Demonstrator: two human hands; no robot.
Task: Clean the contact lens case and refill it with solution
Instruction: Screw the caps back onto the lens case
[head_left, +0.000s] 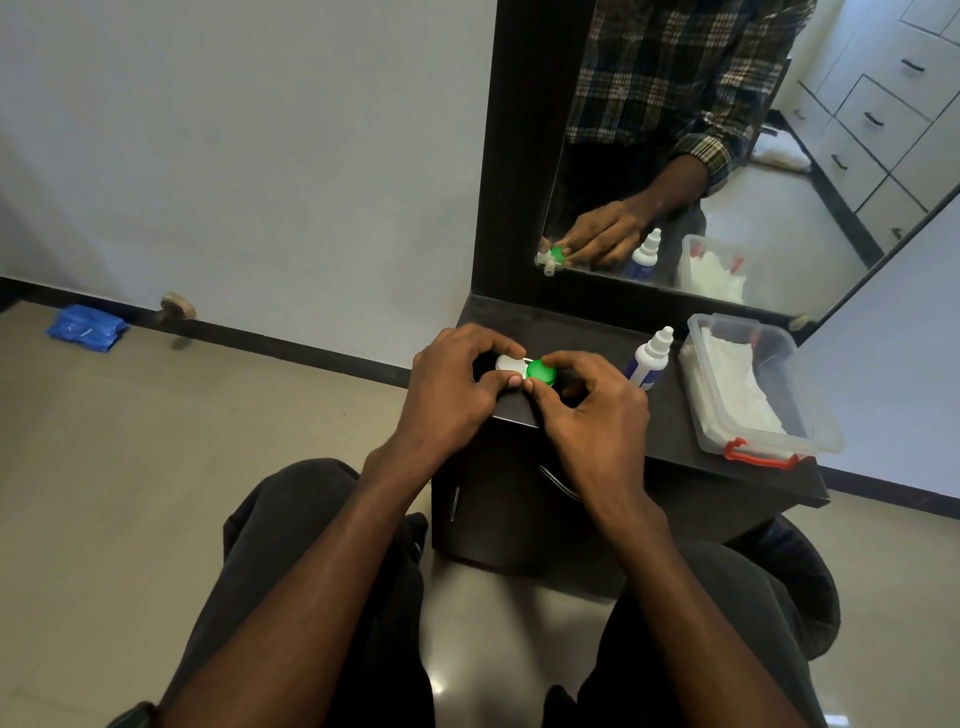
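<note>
Dark, glossy surface (670, 431) of a low cabinet, set against a mirror (727, 156) in a dark frame; pale wall to the left, beige tiled floor below.

Contact lens case (527, 370) sits at the near-left corner of the surface, between both hands. White cap (506, 362) on its left side, green cap (542, 372) on its right.

Left hand (452, 395): fingers curled over the white-capped end, thumb tucked against the near edge; grip narrow, holding the case. Right hand (592, 410): forefinger arched over the far side of the green cap, thumb tip against its near-left edge; grip narrow, pinching that cap. Case lies flat or nearly so; whether it touches the surface cannot be told, the hands hide its underside.

Solution bottle (649, 358) stands just right of the right hand, apart from it, leaning in the wide-angle view; white nozzle cap on, white body with a blue label. Label writing too small to read.

Clear plastic box (826, 431) further right, near the surface's right end, lidless, with red clip handles; white tissue or wipes (727, 384) inside. No legible brand on it.

Mirror reflects the hand, case, bottle, box, a plaid sleeve and white drawers behind.

Blue packet (85, 327) lies on the floor by the wall, far left, well apart; a round doorstop-like fitting (176, 306) beside it at the skirting.
</note>
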